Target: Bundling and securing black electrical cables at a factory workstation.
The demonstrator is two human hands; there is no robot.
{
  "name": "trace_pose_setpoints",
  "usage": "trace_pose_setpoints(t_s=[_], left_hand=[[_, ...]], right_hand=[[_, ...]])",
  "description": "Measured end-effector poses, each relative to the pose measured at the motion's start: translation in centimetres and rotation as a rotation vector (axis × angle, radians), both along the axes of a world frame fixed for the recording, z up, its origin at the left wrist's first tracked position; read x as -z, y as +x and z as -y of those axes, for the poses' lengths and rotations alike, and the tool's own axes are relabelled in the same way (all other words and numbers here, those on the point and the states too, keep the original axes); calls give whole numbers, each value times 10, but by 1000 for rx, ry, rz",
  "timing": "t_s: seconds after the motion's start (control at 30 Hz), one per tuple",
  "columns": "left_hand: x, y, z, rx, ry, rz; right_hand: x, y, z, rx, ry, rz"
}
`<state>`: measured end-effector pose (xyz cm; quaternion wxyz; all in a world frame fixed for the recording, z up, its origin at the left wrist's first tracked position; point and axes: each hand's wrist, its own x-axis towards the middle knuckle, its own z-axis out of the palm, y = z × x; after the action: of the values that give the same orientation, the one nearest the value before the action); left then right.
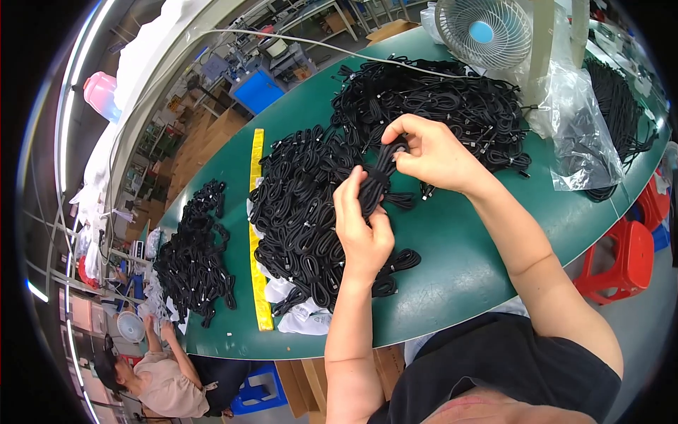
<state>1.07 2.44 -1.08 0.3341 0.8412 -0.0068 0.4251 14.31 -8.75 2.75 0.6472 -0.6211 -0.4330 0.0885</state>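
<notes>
A coiled black cable bundle [376,185] is held up between my two hands over the green table. My left hand [361,230] wraps its fingers round the lower part of the bundle. At the upper end, my right hand [432,154] pinches the cable between thumb and forefinger. Just left of the bundle spreads a large heap of coiled black cables [300,205]. Beyond my hands lies a second heap of black cables [424,92], looser and with small connector ends showing. A few coiled bundles [401,261] rest beside my left wrist.
A yellow strip [258,233] crosses the green table [452,261], with another cable heap [201,254] left of it. A fan [484,32] and clear plastic bag [583,134] stand at the far right. Red stools [621,261] are on the right; a co-worker [166,381] sits left.
</notes>
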Motion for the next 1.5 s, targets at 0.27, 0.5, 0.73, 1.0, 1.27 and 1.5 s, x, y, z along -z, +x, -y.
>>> trace_pose_setpoints(t_s=[0.27,0.5,0.73,1.0,1.27,1.5], left_hand=[[-2,0,3,59,-137,7],[-1,2,4,-4,-60,11],[-8,-1,3,95,-311,-31],[-8,-2,0,273,-782,-248],[-9,-1,-26,404,-1259,-114],[9,-4,-92,313,-1573,534]], right_hand=[[5,0,-2,54,52,85],[6,-7,-8,342,113,425],[7,4,-7,166,80,-147],[4,10,-7,-368,247,-499],[19,28,-11,116,0,-75],[91,43,-37,389,-1013,942]])
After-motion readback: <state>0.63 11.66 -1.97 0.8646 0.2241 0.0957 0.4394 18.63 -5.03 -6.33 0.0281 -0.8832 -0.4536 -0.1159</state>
